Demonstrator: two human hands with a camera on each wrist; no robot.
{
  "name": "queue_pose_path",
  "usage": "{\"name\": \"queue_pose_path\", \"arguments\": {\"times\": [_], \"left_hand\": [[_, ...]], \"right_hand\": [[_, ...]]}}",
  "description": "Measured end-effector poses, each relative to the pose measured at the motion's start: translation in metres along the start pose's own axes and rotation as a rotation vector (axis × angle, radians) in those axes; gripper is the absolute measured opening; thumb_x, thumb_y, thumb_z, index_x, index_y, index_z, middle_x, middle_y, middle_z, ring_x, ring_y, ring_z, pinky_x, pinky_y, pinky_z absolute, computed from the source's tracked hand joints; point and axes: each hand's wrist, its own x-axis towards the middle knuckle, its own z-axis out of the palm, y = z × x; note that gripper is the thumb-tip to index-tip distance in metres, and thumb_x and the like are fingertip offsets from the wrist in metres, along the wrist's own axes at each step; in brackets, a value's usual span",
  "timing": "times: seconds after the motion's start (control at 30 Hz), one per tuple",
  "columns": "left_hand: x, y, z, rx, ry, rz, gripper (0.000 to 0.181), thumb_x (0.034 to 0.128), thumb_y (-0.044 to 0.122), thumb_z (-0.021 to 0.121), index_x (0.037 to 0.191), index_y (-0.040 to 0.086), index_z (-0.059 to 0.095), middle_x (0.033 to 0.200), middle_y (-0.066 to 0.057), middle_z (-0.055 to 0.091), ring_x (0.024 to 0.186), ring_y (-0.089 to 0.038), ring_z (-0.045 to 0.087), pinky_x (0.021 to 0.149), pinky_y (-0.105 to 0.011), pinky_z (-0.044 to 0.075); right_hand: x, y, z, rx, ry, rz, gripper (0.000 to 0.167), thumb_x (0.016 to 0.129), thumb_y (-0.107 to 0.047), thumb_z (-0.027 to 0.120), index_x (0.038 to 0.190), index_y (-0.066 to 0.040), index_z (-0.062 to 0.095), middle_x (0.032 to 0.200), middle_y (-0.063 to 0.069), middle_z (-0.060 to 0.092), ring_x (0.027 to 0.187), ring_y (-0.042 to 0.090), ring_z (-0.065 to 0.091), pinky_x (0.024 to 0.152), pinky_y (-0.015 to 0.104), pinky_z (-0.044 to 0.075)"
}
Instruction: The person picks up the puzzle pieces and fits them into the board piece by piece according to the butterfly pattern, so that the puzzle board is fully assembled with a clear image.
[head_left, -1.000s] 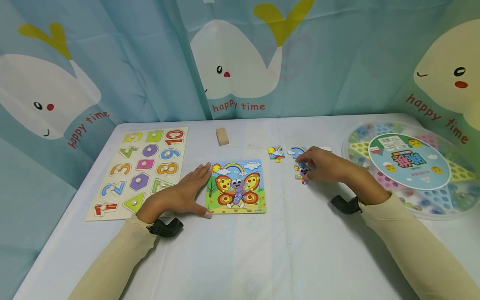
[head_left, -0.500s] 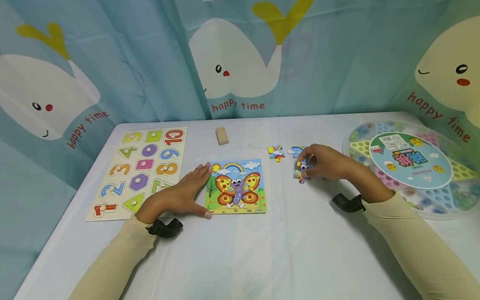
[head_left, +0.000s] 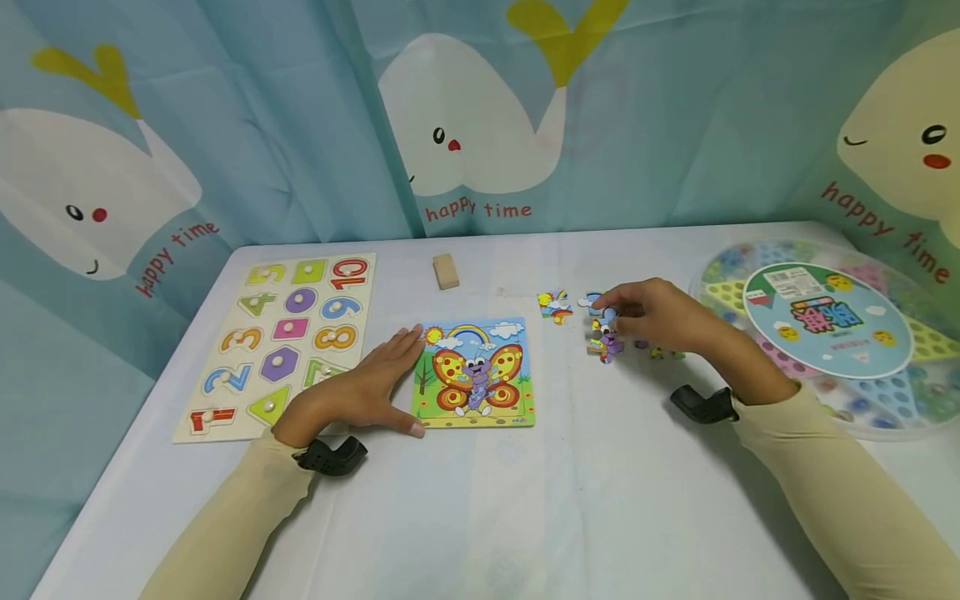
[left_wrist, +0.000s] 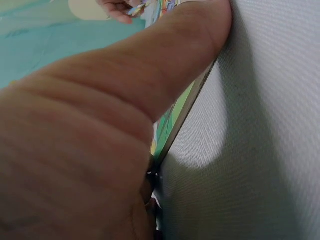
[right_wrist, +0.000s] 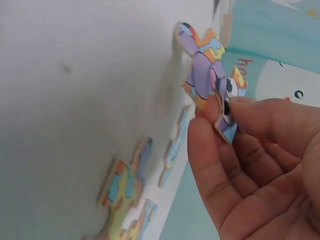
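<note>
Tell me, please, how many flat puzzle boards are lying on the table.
2: the number board on the left, partly covered by the left hand, and the butterfly board to its right, which that hand touches. I see no others.

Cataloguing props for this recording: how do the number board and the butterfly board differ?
The number board looks larger than the butterfly board. The number board carries separate knobbed numerals and shapes on a pale ground; the butterfly board shows a single colourful scene. The number board sits toward the left, the butterfly board nearer the middle. Both lie flat on the white table.
</note>
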Motion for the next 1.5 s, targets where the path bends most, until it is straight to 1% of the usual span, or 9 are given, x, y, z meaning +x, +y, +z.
{"name": "queue_pose_path", "arguments": {"times": [0.1,0.2,0.33,0.5,0.77,0.93,1.07,1.27,1.5], "left_hand": [[0.0,0.0,0.0,0.0,0.0,-0.002,0.123,0.0707,0.053,0.082,0.157,0.009,0.006,0.162,-0.001,-0.009,0.147,-0.02,-0.011,0.118,-0.044,0.002],[-0.001,0.0,0.0,0.0,0.0,-0.006,0.123,0.0704,0.053,0.082,0.157,0.009,0.006,0.162,-0.001,-0.009,0.147,-0.02,-0.011,0.118,-0.044,0.002],[-0.001,-0.001,0.0,0.001,0.001,-0.005,0.123,0.0704,0.052,0.082,0.157,0.009,0.006,0.162,-0.001,-0.009,0.147,-0.02,-0.011,0.118,-0.045,0.002],[0.0,-0.001,0.001,-0.003,0.001,-0.003,0.123,0.0703,0.054,0.082,0.157,0.009,0.006,0.162,0.0,-0.009,0.147,-0.02,-0.011,0.118,-0.045,0.002],[0.001,0.0,0.0,-0.002,-0.005,0.001,0.123,0.0711,0.052,0.082,0.157,0.01,0.005,0.162,-0.001,-0.009,0.147,-0.02,-0.012,0.118,-0.045,0.001],[0.0,0.0,-0.001,-0.005,-0.009,-0.005,0.123,0.0711,0.052,0.082,0.157,0.009,0.005,0.162,-0.001,-0.01,0.147,-0.02,-0.012,0.117,-0.046,0.001],[-0.001,0.0,-0.001,-0.007,-0.005,-0.008,0.123,0.0708,0.053,0.082,0.157,0.009,0.005,0.162,-0.001,-0.009,0.147,-0.021,-0.012,0.117,-0.046,0.001],[0.0,0.0,0.0,-0.009,-0.006,-0.013,0.123,0.0705,0.054,0.082,0.157,0.011,0.005,0.162,0.0,-0.01,0.147,-0.019,-0.012,0.118,-0.045,0.001],[0.0,0.001,-0.001,-0.009,-0.01,-0.008,0.124,0.0708,0.054,0.081,0.157,0.01,0.004,0.162,-0.001,-0.009,0.147,-0.02,-0.012,0.117,-0.046,0.002]], "right_hand": [[-0.003,-0.002,-0.004,0.023,0.004,0.013,0.027,0.091,0.002,0.06,0.117,0.001,0.066,0.095,0.007,0.069,0.082,0.021,0.066,0.063,0.028,0.05],[-0.005,-0.003,-0.007,0.031,0.0,0.03,0.025,0.091,0.001,0.062,0.116,0.002,0.066,0.094,0.007,0.07,0.082,0.022,0.067,0.063,0.028,0.051],[-0.006,-0.006,-0.01,0.021,-0.014,0.05,0.018,0.09,0.001,0.061,0.107,0.0,0.067,0.091,0.006,0.069,0.078,0.023,0.064,0.062,0.028,0.05],[-0.005,-0.01,-0.01,-0.018,-0.025,0.03,0.017,0.091,0.0,0.061,0.106,0.0,0.069,0.089,0.004,0.07,0.078,0.021,0.063,0.062,0.028,0.049],[-0.003,-0.008,-0.007,-0.018,0.018,-0.017,0.018,0.093,0.001,0.06,0.109,0.002,0.069,0.094,0.009,0.071,0.084,0.023,0.067,0.06,0.027,0.047],[0.003,-0.012,-0.004,-0.018,0.023,-0.033,0.018,0.093,0.001,0.06,0.108,0.002,0.069,0.094,0.009,0.07,0.08,0.022,0.067,0.06,0.028,0.05],[0.011,-0.019,-0.001,0.016,-0.004,-0.021,0.019,0.093,0.0,0.06,0.11,0.003,0.068,0.094,0.01,0.07,0.077,0.022,0.068,0.068,0.034,0.055],[0.02,-0.031,0.003,0.017,-0.004,-0.028,0.018,0.094,-0.003,0.061,0.11,0.001,0.069,0.095,0.009,0.071,0.077,0.021,0.07,0.076,0.037,0.055],[0.034,-0.039,0.013,0.119,-0.012,-0.01,0.019,0.094,0.002,0.059,0.11,0.006,0.067,0.104,0.017,0.068,0.08,0.024,0.071,0.075,0.035,0.058]]}}
